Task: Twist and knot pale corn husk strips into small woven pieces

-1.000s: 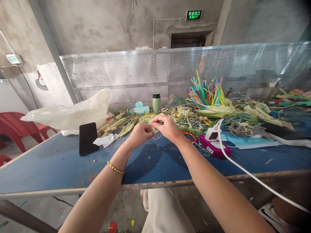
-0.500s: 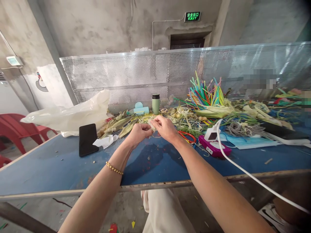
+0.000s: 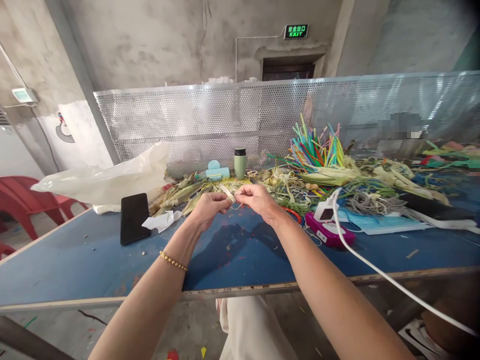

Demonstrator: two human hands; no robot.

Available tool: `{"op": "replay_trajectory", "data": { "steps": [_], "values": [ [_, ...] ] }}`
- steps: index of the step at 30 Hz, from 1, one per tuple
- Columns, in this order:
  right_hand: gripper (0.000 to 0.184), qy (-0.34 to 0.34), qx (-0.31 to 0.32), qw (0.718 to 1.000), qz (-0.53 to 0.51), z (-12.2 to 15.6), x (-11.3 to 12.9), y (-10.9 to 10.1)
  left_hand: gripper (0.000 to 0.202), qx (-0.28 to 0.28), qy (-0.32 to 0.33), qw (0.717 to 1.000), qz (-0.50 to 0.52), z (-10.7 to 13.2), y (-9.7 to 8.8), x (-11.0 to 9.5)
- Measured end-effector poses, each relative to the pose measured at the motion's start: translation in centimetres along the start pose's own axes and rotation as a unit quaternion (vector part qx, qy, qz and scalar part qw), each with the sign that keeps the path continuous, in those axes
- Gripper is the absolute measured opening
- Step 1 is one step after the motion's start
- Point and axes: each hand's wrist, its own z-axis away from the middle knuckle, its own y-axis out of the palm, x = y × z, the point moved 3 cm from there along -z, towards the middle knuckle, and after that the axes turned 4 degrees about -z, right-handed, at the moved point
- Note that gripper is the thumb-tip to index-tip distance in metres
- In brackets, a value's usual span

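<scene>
Both hands meet above the blue table (image 3: pixel 90 265), near its middle. A short, narrow pale strip (image 3: pixel 226 191), like a piece of corn husk, sticks up between them. Thumb and fingers of my left hand (image 3: pixel 209 206) pinch its lower part. My right hand (image 3: pixel 258 199) is closed at the strip's right edge, fingertips close to those of the left. Just beyond them spreads a pile of dry corn husks (image 3: pixel 285 181). A green tumbler (image 3: pixel 240 165) with a black lid stands upright behind the hands.
On the left lie a black phone (image 3: pixel 134 219), white paper (image 3: pixel 162 221) and a large plastic bag (image 3: pixel 112 172). To the right are coloured pipe cleaners (image 3: pixel 318 145), a purple power strip (image 3: pixel 330 231), a white cable (image 3: pixel 375 270) and a blue face mask (image 3: pixel 386 225). A perforated metal screen (image 3: pixel 210 120) stands behind.
The pale strip, mostly hidden by the fingers before, now shows sticking up between the hands. My left hand has shifted slightly left and down, and my right hand has turned flatter.
</scene>
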Motion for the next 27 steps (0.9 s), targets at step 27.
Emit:
{"op": "replay_trajectory", "data": {
  "steps": [27],
  "values": [
    [0.005,-0.062,-0.003,0.986,0.156,-0.16,-0.26,-0.1,0.028,0.029,-0.018,0.999,-0.019,0.41,0.22,-0.2]
  ]
}}
